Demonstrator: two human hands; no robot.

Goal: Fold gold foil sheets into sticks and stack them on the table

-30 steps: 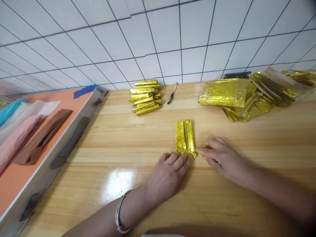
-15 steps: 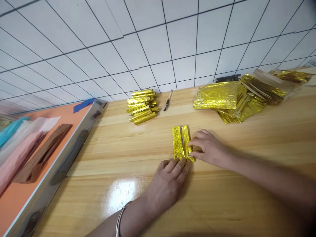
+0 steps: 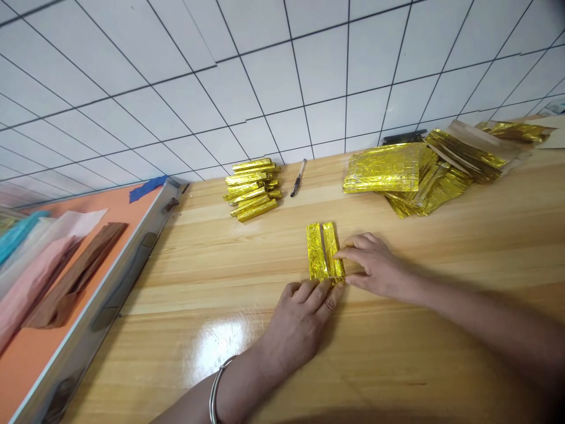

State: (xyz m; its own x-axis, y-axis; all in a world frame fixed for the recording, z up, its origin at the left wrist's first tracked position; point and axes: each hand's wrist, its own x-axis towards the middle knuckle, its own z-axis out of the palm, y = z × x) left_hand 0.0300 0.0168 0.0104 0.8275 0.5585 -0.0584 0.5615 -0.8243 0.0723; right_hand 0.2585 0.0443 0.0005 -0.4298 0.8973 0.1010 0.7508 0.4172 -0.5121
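On the wooden table lies a folded gold foil paper (image 3: 316,250), its two long side flaps meeting near a narrow grey gap in the middle. A small fold runs across its near end. My left hand (image 3: 304,315) has its fingers bunched together over that near end, gripping the fold; the thumb is hidden beneath. From the right, my right hand (image 3: 373,265) holds the paper's right edge, index fingertip on the right flap and thumb at the near right corner.
Rolled gold foil pieces (image 3: 251,189) are piled by the tiled wall (image 3: 322,70), beside a pen (image 3: 298,178). Flat gold foil sheets (image 3: 382,168) lie stacked at the back right. At the left, a raised orange surface (image 3: 99,259) with a metal edge bears coloured paper strips, including a brown strip (image 3: 75,277).
My right thumb has shifted slightly nearer the near right corner, and the small fold at the near end lies flatter and straighter. The whole view has shifted a little.
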